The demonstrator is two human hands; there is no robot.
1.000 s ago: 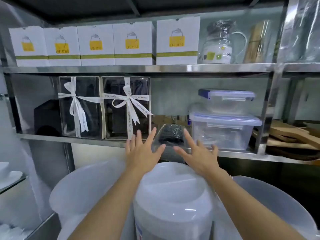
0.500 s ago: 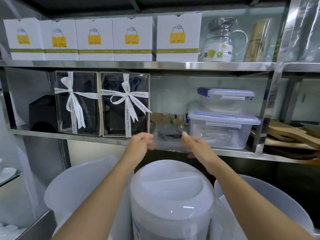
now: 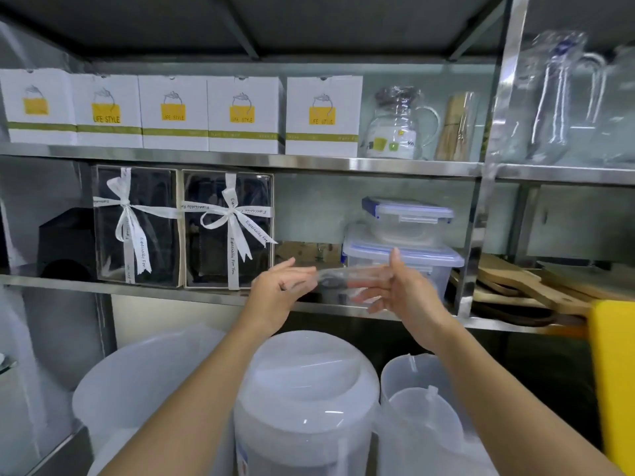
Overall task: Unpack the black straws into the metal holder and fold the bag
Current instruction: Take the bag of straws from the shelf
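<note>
Hands, left (image 3: 279, 293) and right (image 3: 402, 289), in loose grip on clear bag (image 3: 347, 281).

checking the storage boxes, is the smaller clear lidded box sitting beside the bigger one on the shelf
No, the smaller clear box sits stacked on top of the bigger box, resting on its lid, not beside it on the shelf.

5 white boxes (image 3: 175, 113), 2 gift boxes (image 3: 228, 230), 2 lidded tubs (image 3: 405, 235)

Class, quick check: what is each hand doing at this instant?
Left hand: fingers on one end of the clear bag, apparently gripping it; blurred.
Right hand: fingers spread, cupping the bag's other end; grip uncertain.
</note>
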